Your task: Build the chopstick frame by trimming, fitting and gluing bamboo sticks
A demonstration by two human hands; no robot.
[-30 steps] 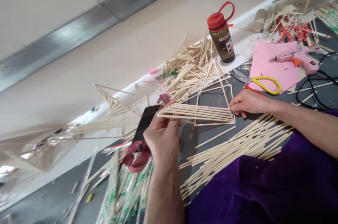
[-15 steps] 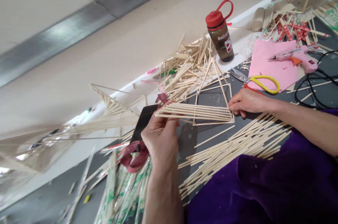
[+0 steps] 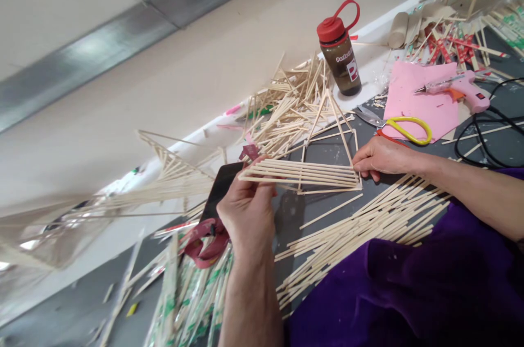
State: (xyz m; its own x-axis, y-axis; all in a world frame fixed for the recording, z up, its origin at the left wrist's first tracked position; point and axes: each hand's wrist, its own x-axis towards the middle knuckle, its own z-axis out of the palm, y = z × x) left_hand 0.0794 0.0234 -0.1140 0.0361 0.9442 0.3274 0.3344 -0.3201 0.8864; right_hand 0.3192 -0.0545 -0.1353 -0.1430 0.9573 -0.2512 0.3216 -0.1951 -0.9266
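A small frame of thin wooden sticks (image 3: 313,172), like chopsticks, is between my two hands, with a slatted panel on its near side and a triangular peak behind. My left hand (image 3: 249,205) is closed on the panel's left end; its fingertips are partly hidden behind the slats. At the frame's right corner, my right hand (image 3: 379,159) pinches an upright, fingers closed. Loose sticks (image 3: 360,232) lie side by side in front of the frame, with one single stick (image 3: 331,211) apart from them.
Beyond the frame are a heap of sticks (image 3: 286,101) and a red-capped bottle (image 3: 339,58). Yellow-handled scissors (image 3: 409,127), a pink glue gun (image 3: 470,90) and its cord lie right. Wrapped chopsticks (image 3: 192,292), a phone (image 3: 221,189) and a red strap (image 3: 207,246) are left.
The whole view has shifted very slightly. Both hands keep their hold on the stick frame, with no other visible difference.
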